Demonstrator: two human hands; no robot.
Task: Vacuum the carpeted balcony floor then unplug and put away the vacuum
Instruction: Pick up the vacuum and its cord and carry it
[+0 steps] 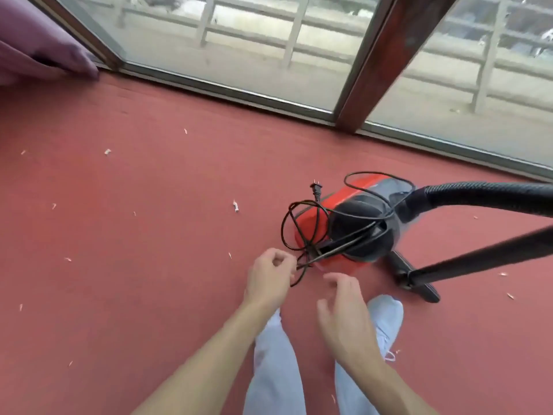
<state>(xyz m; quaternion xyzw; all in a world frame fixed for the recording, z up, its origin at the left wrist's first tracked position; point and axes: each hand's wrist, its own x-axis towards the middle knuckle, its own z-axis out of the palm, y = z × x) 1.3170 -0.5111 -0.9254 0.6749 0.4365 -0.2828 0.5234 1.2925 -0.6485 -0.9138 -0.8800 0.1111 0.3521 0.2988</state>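
Note:
A red and black canister vacuum (353, 217) sits on the red carpet (149, 205) near the glass doors. Its black power cord (302, 232) lies in loose loops over the body, with the plug (406, 190) free at the top, not in any socket. My left hand (270, 277) pinches a loop of the cord just in front of the vacuum. Beside it, my right hand (344, 313) hovers with fingers apart, holding nothing. A black hose (484, 196) runs off right, and the wand (484, 259) ends in a floor nozzle (419, 283).
Small pale scraps (235, 206) are scattered over the carpet. Glass sliding doors with a dark red frame post (386, 61) line the far side, and a railing shows beyond them. A purple curtain (39, 46) hangs at the top left. My legs in light trousers (275, 369) stand below.

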